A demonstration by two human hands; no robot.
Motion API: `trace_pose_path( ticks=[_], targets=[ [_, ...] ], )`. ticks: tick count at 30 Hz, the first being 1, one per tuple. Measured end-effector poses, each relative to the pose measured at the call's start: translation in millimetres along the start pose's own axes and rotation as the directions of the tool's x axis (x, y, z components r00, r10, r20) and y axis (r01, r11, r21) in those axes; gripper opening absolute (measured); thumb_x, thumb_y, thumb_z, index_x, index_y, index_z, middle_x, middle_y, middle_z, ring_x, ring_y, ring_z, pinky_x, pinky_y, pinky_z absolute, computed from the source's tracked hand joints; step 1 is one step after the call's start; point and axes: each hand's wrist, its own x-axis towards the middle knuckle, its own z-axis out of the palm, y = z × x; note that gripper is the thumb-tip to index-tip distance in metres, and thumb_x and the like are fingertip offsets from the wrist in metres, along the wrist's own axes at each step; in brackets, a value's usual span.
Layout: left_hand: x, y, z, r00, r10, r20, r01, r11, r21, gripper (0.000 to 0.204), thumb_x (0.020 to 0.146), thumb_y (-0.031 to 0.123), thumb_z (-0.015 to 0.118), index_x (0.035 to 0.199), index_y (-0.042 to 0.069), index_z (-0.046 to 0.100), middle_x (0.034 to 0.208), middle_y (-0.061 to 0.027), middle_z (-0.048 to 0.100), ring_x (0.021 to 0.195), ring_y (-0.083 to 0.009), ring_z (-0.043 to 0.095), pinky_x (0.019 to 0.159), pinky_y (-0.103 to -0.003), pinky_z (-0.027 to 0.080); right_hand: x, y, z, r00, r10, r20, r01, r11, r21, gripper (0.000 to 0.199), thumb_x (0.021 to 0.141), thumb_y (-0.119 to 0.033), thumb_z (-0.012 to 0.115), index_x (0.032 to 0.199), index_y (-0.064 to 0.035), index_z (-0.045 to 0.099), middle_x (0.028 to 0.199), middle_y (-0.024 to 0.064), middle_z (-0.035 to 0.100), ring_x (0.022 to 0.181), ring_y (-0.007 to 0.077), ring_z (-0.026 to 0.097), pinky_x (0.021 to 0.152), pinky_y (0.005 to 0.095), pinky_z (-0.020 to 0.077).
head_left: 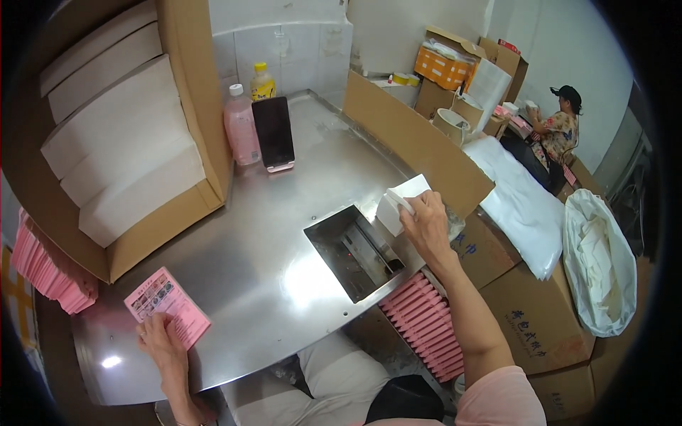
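A shiny metal counter (249,248) fills the middle of the room, and its front edge is bent by the wide lens. At its left we see a large open cardboard box (190,106) with thick white stacks (121,121) inside. Toward the back, a dark phone (274,131) leans upright on a small stand, just beside a bottle of pink liquid (241,131); a bottle with yellow cap (263,84) is behind them.

The two hands are well apart. The left hand (163,339) lies on the lower part of a pink printed packet (167,302), which is flat on the counter near the front left; we cannot tell if the fingers grip it. The right hand (428,219) is closed on a white paper stack (399,202), above the counter and just beyond the right side of a rectangular opening (330,245).

Below the counter's edge, under the right forearm, we find a row of pink packets (426,326). To the right there are brown cartons (540,319) and a white plastic sack (570,266). Far behind, another person in a black cap (566,92) sits.
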Motion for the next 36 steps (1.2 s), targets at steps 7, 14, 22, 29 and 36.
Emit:
trace_pose_path(
  ticks=[7,14,22,29,36],
  targets=[
    [-21.9,148.6,23.6,0.810,0.587,0.008,-0.510,0.711,-0.484,0.026,0.076,0.005,0.062,0.102,0.004,0.061,0.101,-0.0183,0.055,0.101,-0.0378,0.053,0.098,-0.056,0.038,13.8,-32.5,-0.8,0.978,-0.085,-0.188,0.110,0.986,0.125,0.035,0.083,0.003,0.060,0.117,-0.0006,0.067,0.113,0.0204,0.067,0.108,0.0360,0.063,0.094,0.0447,0.0495],
    [-9.0,133.5,16.4,0.864,0.484,0.139,-0.434,0.856,-0.282,0.081,0.065,0.045,0.081,0.132,0.006,0.056,0.145,-0.0247,0.042,0.128,-0.0433,0.041,0.097,-0.056,0.034,-109.1,-162.2,4.5,0.724,-0.678,0.129,0.498,0.643,0.582,0.043,0.081,-0.014,0.063,0.121,0.0034,0.060,0.125,0.0220,0.059,0.115,0.0388,0.060,0.103,0.0623,0.0427],
    [0.0,168.0,27.2,0.890,0.440,0.124,-0.366,0.848,-0.383,0.074,0.073,0.040,0.076,0.136,0.009,0.053,0.154,-0.0204,0.034,0.139,-0.0497,0.030,0.107,-0.064,0.025,-55.4,-169.4,31.1,0.642,-0.713,0.282,0.523,0.676,0.519,0.015,0.077,-0.013,0.063,0.090,-0.0048,0.064,0.094,0.0138,0.061,0.089,0.0297,0.061,0.096,0.0489,0.0438],
    [-3.9,181.0,24.4,0.910,0.409,0.060,-0.390,0.897,-0.208,0.055,0.080,0.045,0.070,0.127,0.018,0.065,0.130,-0.0192,0.054,0.107,-0.0372,0.049,0.082,-0.047,0.036,5.2,-36.0,-5.7,0.987,-0.152,-0.054,0.129,0.943,-0.307,0.031,0.085,-0.015,0.069,0.112,-0.0012,0.065,0.097,0.0157,0.060,0.091,0.0330,0.058,0.083,0.0468,0.0434],
    [0.5,175.3,7.6,0.865,0.501,0.038,-0.480,0.845,-0.234,0.056,0.078,0.052,0.074,0.109,0.006,0.065,0.117,-0.0166,0.058,0.099,-0.0368,0.050,0.081,-0.050,0.038,8.9,-12.5,4.8,0.998,0.039,0.041,-0.036,0.997,-0.075,0.016,0.089,-0.013,0.064,0.086,0.0003,0.072,0.082,0.0149,0.057,0.083,0.0312,0.055,0.075,0.0440,0.0445]
  ],
)
